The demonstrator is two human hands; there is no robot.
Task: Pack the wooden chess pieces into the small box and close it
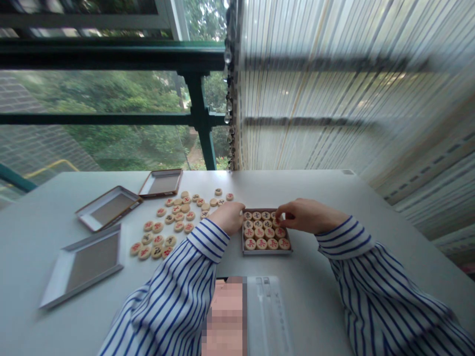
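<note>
A shallow box (267,252) holds Chinese chess pieces (258,232) set in neat rows, characters up, red in the nearer rows and black in the farther ones. My left hand (230,217) is closed at the box's left edge, its fingertips partly hidden. Over the right side of the box, my right hand (308,216) pinches a chess piece (276,223) in the rightmost column; the fingers cover part of it. Left of the box, many loose round pieces (179,216) lie scattered on the white table (315,287), some showing red or black characters, others blank side up.
Three open box parts stand at the left: a brown-edged tray (163,194), another brown-edged tray (97,228) and a larger white-rimmed one (55,291). A translucent plastic case (269,316) lies at the near edge beside a pixelated patch. A string curtain (315,99) and window railing (111,57) border the far side.
</note>
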